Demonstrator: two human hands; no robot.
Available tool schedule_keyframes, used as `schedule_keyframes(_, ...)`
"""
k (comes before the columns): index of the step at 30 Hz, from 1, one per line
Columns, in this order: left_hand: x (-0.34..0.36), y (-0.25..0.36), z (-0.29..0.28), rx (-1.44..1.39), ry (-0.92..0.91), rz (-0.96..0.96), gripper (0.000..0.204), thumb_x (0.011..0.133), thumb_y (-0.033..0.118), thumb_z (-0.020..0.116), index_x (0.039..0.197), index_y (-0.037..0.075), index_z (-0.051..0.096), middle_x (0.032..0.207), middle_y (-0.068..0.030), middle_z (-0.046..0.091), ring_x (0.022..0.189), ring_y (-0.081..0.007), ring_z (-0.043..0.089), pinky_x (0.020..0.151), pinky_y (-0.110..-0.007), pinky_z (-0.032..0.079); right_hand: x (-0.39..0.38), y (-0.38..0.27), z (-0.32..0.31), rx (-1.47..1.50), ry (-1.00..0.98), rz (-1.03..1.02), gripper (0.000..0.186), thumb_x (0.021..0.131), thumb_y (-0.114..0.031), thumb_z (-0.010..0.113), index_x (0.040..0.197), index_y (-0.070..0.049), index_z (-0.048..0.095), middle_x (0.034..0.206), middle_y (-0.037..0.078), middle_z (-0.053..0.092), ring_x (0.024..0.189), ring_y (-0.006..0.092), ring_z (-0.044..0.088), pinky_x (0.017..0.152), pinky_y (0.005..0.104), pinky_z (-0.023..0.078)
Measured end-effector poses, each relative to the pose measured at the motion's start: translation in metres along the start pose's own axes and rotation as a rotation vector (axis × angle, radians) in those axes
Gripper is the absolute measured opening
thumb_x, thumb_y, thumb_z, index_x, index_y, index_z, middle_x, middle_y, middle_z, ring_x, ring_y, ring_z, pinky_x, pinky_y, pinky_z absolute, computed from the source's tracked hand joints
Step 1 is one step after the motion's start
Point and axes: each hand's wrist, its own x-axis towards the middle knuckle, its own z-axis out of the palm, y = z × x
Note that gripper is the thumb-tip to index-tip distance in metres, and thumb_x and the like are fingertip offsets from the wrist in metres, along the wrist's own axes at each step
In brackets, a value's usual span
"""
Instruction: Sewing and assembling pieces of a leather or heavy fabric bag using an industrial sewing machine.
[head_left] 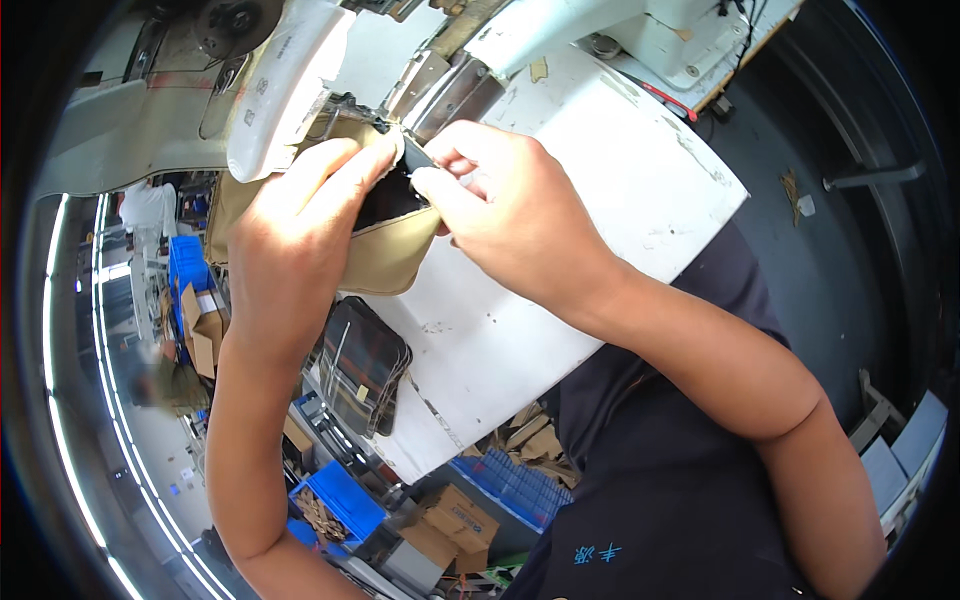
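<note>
At the machine's working end, a tan fabric piece with a dark inside is pinched between my two hands. My left hand bends over its left side, thumb and fingers closed on the upper edge. On the other side my right hand grips the right edge between thumb and fingers. The piece resembles a bag or pouch with its mouth facing up. Close above my fingertips is the metal arm of what looks like a sewing machine; the stitching point is partly hidden by my left hand.
On the white tabletop below the piece lies a dark checked pouch-like item. A white machine head stands at upper left. Beneath the table are a blue bin and a cardboard box. A red-handled tool lies at the far edge.
</note>
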Motion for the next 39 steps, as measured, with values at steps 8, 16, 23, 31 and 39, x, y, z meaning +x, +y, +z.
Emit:
schedule_keyframes(8,0.002,0.001,0.004,-0.038,0.022,-0.013,0.036,0.083,0.002,0.068,0.118,0.006,0.078,0.108,-0.0130,0.073,0.093,-0.0291,0.072,0.083,-0.038,0.058,0.002,0.009,-0.006,0.213,-0.027,0.075,0.017,0.096,-0.011,0.067,0.092,0.005,0.065,0.070,0.011,0.063,0.063,0.0133,0.054,0.059,0.0339,0.044)
schedule_keyframes(16,0.010,-0.004,-0.012,-0.080,-0.059,0.042,0.032,0.083,-0.008,0.074,0.115,-0.002,0.077,0.105,-0.0183,0.074,0.087,-0.0306,0.073,0.079,-0.036,0.059,0.004,-0.007,-0.013,0.256,-0.110,0.178,0.015,0.098,-0.008,0.067,0.088,0.003,0.066,0.065,0.000,0.053,0.062,0.0035,0.042,0.054,0.0283,0.035)
schedule_keyframes(23,0.016,0.004,-0.010,-0.096,-0.079,-0.003,0.032,0.084,-0.011,0.073,0.115,-0.004,0.076,0.104,-0.0184,0.073,0.090,-0.0310,0.074,0.080,-0.036,0.060,0.005,0.001,-0.012,0.297,-0.090,0.137,0.015,0.099,-0.005,0.066,0.088,0.004,0.065,0.066,-0.002,0.052,0.061,0.0021,0.041,0.051,0.0273,0.033)
schedule_keyframes(31,0.014,0.019,-0.001,-0.076,-0.027,-0.154,0.025,0.089,-0.007,0.071,0.113,-0.003,0.076,0.105,-0.0184,0.074,0.092,-0.0318,0.074,0.083,-0.037,0.059,0.010,0.009,-0.004,0.325,-0.050,0.078,0.015,0.099,-0.006,0.066,0.088,0.005,0.067,0.068,0.002,0.060,0.061,0.0044,0.046,0.053,0.0282,0.037)
schedule_keyframes(39,0.020,0.045,0.005,-0.050,0.053,-0.378,0.017,0.094,0.000,0.073,0.111,-0.001,0.078,0.105,-0.0168,0.077,0.092,-0.0262,0.076,0.084,-0.033,0.058,0.013,-0.004,-0.013,0.251,-0.116,0.155,0.015,0.099,0.000,0.067,0.111,0.008,0.070,0.101,0.007,0.075,0.091,0.0073,0.070,0.077,0.0233,0.058)
